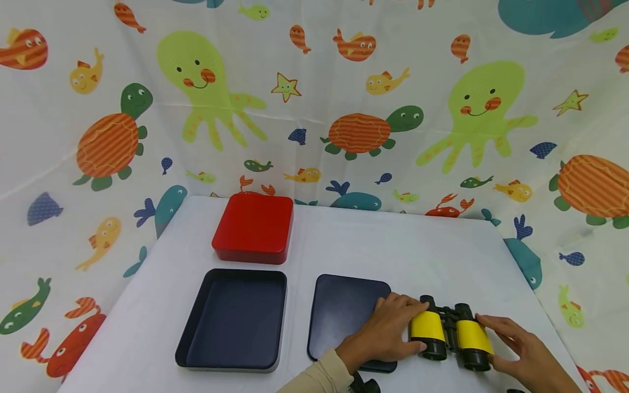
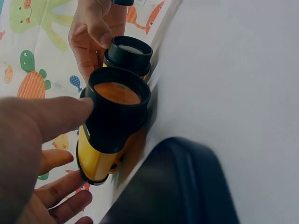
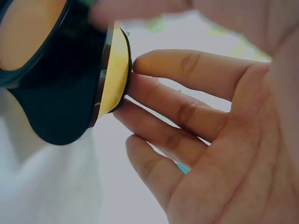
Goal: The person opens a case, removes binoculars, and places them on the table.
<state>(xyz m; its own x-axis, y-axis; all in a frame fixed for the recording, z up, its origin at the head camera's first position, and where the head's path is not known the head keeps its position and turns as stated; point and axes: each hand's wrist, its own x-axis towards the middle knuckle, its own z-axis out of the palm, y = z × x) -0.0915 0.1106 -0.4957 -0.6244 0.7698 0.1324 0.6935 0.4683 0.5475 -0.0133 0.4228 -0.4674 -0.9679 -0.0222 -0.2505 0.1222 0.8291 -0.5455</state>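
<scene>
A pair of yellow and black binoculars (image 1: 427,326) lies on the white table at the right in the head view. My left hand (image 1: 391,330) holds its left barrel, with the thumb at the near end and fingertips at the far end. The right barrel sits between thumb and fingers of my right hand (image 1: 526,349). In the left wrist view the wide lens ends of the binoculars (image 2: 117,95) face the camera. The right wrist view shows spread fingers (image 3: 187,74) touching the far end of the binoculars (image 3: 114,70).
A dark flat tray or lid (image 1: 339,305) lies left of the binoculars, partly under my left forearm. Farther left is a dark open box (image 1: 231,316), with a red box (image 1: 255,224) behind it. A sea-animal printed curtain (image 1: 304,109) hangs behind the table.
</scene>
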